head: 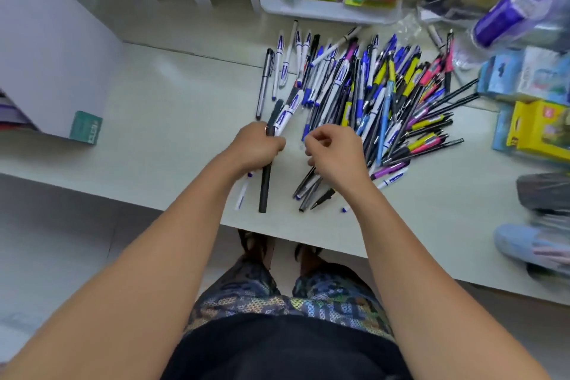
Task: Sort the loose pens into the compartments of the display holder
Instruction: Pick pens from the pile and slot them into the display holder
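A large heap of loose pens (379, 92) in black, blue, white, yellow and pink lies across the pale counter (172, 120). My left hand (257, 145) grips a small bundle of pens: a long black pen (265, 188) and white-and-blue pens that stick out above and below the fist. My right hand (334, 153) hovers at the heap's near edge with fingers curled; several dark pens (308, 187) stick out beneath it, and whether it holds them is hidden. No display holder shows in this view.
A white tray (324, 11) of packaged stationery stands at the back. Boxes and packets (530, 108) crowd the right side. A small green box (85, 127) sits at the left by a white panel. The counter's front edge runs just below my hands.
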`<state>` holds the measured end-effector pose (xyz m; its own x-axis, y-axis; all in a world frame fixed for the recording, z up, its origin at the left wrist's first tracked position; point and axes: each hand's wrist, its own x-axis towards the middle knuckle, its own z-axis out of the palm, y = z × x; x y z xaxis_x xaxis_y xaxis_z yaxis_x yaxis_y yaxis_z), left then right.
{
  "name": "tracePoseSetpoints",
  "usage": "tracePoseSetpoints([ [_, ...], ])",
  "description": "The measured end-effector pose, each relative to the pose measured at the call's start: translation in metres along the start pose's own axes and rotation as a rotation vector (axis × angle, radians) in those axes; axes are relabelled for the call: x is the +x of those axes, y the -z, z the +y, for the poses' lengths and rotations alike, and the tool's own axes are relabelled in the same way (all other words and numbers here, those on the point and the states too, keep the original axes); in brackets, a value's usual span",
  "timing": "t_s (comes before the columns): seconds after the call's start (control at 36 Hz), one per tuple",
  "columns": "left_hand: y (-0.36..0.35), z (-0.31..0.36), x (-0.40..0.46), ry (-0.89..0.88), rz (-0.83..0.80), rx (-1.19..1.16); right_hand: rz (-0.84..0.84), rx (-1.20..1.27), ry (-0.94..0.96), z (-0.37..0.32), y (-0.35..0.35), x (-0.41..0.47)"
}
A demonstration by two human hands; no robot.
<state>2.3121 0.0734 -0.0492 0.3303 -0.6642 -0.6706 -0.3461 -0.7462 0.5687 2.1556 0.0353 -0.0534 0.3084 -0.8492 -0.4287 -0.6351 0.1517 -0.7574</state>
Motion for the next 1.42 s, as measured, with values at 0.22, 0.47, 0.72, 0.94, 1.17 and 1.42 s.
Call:
tracePoseSetpoints([
  [0.22,0.012,-0.018,-0.042,0.030,-0.290,-0.321,-0.057,0.466,-0.067,-0.029,0.002,0.007],
  [0.47,0.015,-0.012,-0.041,0.004,-0.380,-0.334,-0.081,0.431,-0.001,-0.044,-0.018,0.022],
  [0.72,0.012,-0.008,-0.028,-0.019,-0.340,-0.564,-0.163,0.506,-0.049,-0.044,-0.029,0.024],
  [0.94,0.015,-0.007,-0.017,0.015,-0.034,-1.034,0.190,0.877,-0.226,-0.035,-0.042,-0.028],
  [1.17,0.007,-0.002,-0.025,0.062,0.170,-1.287,0.364,0.997,-0.204,-0.064,-0.074,-0.052],
  [1.42,0.040,-0.034,-0.066,0.023,0.255,-1.248,0.105,0.668,0.049,-0.080,-0.080,-0.049],
])
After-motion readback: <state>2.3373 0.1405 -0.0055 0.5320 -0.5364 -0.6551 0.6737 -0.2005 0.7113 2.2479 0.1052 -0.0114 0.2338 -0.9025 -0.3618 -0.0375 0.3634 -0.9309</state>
